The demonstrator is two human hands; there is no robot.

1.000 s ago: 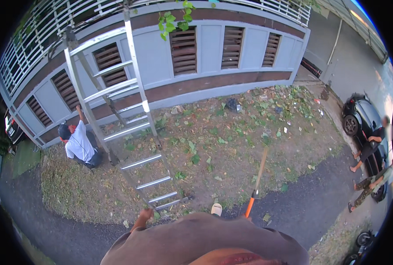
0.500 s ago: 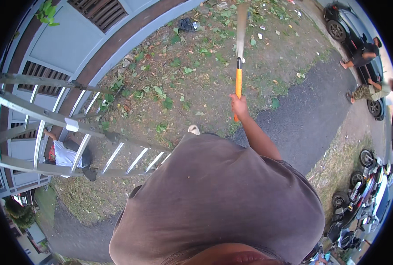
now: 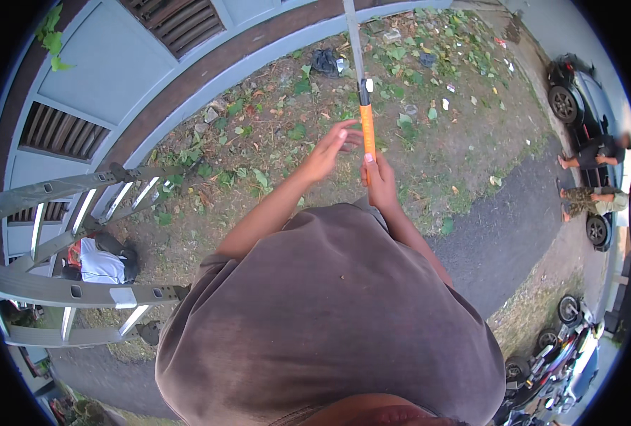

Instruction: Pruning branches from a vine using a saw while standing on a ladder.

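Observation:
A long pole [image 3: 367, 121] with an orange grip, a black collar and a grey shaft points away from me over the ground, its far end out of view. Wrapped round the lower part of the orange grip is my right hand [image 3: 381, 182]. My left hand [image 3: 332, 152] hovers just left of the grip with its fingers apart, holding nothing; some fingertips come close to the grip, and I cannot tell if they touch it.
An aluminium ladder [image 3: 81, 291] stands at my left by the blue wall [image 3: 106, 60], with a person in a white shirt [image 3: 102, 261] beyond it. Leaves and a black plastic bag [image 3: 325, 62] litter the ground. Two people, a car [image 3: 578, 96] and motorcycles [image 3: 550, 355] are at right.
My left hand has come into view and reached up beside the grip. The pole has shifted left with my right hand. The ladder and the people appear shifted in view.

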